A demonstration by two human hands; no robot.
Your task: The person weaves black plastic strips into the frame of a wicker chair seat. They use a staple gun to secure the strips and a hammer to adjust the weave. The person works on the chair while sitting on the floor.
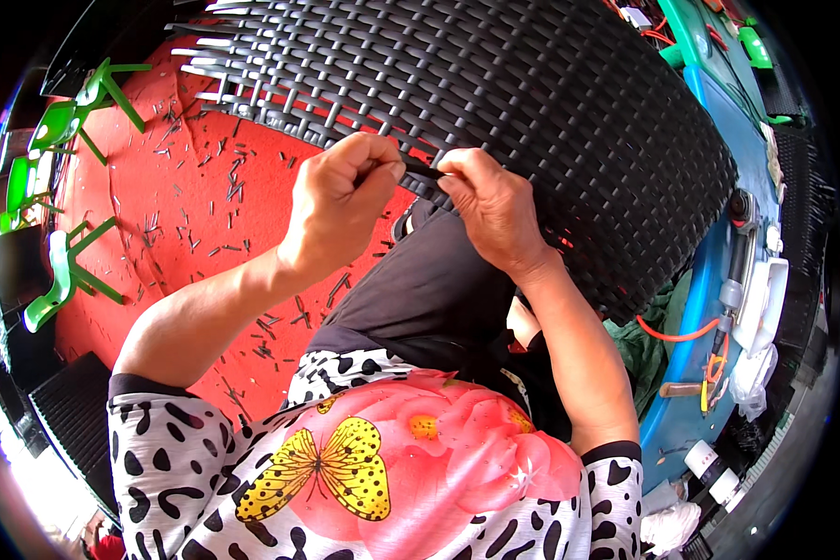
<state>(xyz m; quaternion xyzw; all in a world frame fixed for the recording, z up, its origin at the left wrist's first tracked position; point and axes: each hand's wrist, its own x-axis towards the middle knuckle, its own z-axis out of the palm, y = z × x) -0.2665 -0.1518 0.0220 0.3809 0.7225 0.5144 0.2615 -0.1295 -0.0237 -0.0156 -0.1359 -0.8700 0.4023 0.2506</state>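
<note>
Both hands pinch one black strip (424, 171) running level between them at the woven panel's (551, 103) edge, left grip (345, 191) fisted shut, right grip (490, 210) pressing its far end.

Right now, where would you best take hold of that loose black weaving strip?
Probably at its free end, where the left hand pinches the black strip. It is flat and thin, so pinch its faces from the left, pulling away from the woven panel while the right hand steadies the weave.
</note>
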